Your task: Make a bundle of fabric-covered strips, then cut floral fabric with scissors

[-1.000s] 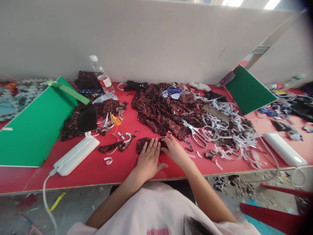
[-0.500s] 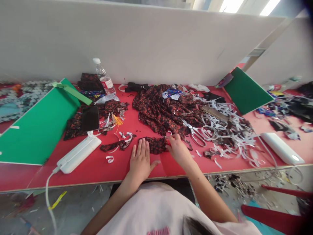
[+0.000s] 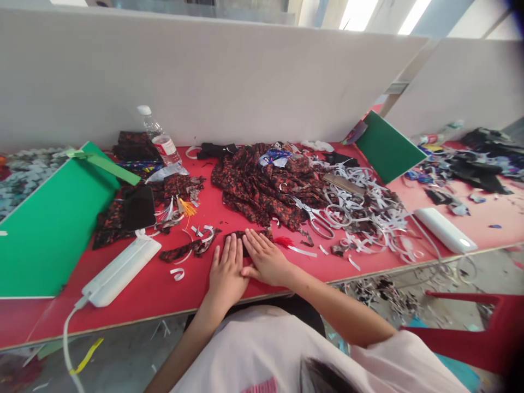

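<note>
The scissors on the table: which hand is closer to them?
Right. The right hand lies left of the scissors, on their near side; the left hand lies farther left, beside the right.

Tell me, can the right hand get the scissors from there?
Probably yes: the scissors lie ahead and to the right of the right hand, with only low bits like the red tassel and a white strip between. It would first have to lift off the floral fabric.
</note>
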Demonstrator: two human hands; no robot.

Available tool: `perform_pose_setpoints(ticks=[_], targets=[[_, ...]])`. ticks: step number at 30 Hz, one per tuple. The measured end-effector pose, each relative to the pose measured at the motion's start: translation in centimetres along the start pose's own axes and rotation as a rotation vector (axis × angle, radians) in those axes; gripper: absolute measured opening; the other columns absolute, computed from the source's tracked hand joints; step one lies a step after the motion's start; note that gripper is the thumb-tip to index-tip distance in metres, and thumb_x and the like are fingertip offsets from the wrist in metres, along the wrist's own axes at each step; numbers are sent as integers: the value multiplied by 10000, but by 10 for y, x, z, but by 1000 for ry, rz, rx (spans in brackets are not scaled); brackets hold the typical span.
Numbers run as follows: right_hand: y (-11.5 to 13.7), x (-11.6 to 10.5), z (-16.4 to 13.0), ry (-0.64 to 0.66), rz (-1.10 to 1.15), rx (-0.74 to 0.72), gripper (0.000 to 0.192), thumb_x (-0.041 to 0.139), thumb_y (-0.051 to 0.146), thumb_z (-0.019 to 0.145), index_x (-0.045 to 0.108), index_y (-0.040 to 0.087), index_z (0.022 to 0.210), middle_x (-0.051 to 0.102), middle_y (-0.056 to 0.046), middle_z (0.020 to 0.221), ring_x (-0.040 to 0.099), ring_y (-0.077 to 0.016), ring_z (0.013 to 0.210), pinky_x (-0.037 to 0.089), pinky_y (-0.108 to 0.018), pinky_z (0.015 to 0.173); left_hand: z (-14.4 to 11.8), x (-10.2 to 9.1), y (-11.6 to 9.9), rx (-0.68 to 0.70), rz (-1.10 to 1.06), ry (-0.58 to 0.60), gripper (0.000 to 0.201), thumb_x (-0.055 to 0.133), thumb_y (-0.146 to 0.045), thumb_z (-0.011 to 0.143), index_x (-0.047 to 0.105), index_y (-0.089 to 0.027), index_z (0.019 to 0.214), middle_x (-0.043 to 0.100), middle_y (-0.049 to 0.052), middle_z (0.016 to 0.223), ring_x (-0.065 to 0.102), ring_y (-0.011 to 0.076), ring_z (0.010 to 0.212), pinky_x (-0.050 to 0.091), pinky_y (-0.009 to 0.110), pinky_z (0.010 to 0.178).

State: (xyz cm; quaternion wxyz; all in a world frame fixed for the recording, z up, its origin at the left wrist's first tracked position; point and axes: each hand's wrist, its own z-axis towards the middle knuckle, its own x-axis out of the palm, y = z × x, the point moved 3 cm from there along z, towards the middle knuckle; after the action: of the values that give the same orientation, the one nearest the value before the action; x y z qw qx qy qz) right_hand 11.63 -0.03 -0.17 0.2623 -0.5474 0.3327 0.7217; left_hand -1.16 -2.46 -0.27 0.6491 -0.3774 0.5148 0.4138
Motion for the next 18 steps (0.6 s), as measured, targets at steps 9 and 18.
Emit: perform_pose_setpoints(ticks=[9, 18], targets=[[-13, -19, -16, 13, -2, 62, 648, 420, 491, 876, 346, 75, 1367, 320, -177, 1419, 262, -255, 1335, 226, -442, 1096, 4, -9, 11, 64, -32, 18, 589, 355, -413, 875, 360, -70, 1354, 295, 176, 1436, 282, 281, 1326, 258, 483, 1054], [-27, -31, 6, 128, 7, 37, 302, 499, 187, 864, 584, 176, 1153, 569, -99, 1236, 523, -223, 1141, 273, -445, 1051, 29, -28, 39, 134, -271, 53, 252, 471, -195, 837, 673, -169, 985, 650, 88, 1121, 583, 214, 1034, 428, 371, 930]])
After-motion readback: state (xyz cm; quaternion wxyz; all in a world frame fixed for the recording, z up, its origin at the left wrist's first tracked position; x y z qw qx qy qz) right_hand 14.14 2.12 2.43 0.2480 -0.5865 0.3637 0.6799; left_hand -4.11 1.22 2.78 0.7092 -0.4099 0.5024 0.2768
